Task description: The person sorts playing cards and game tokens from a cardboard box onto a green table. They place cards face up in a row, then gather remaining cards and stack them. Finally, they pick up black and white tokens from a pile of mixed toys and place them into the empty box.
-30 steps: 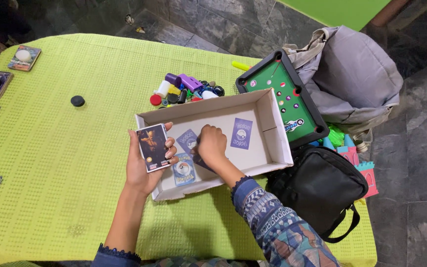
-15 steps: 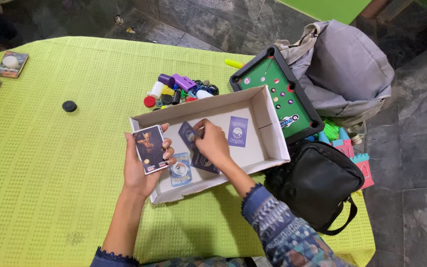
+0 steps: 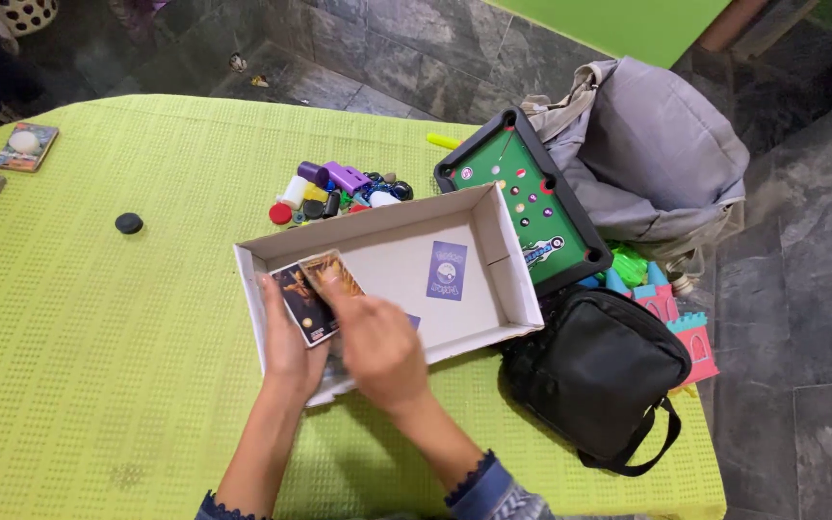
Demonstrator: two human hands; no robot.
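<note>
My left hand [image 3: 288, 349] holds a small stack of picture cards [image 3: 306, 300] face up at the left end of a shallow white cardboard box [image 3: 374, 219]. My right hand [image 3: 378, 349] lies over the left one, its fingers pinching a second card [image 3: 331, 271] that is fanned against the stack. One purple-backed card [image 3: 446, 271] lies flat in the box. The corner of another purple card [image 3: 412, 321] shows beside my right hand. Anything else under my hands is hidden.
The box stands on a green cloth-covered table [image 3: 127, 318]. Behind it lie a pile of small toys [image 3: 334, 187], a toy pool table [image 3: 521, 197] and a grey backpack [image 3: 666, 154]. A black bag [image 3: 599, 371] sits right; a black puck [image 3: 128, 223] and cards [image 3: 24, 145] left.
My right hand has lifted a card out of the box and brought it left onto the stack in my left hand. The view has shifted slightly.
</note>
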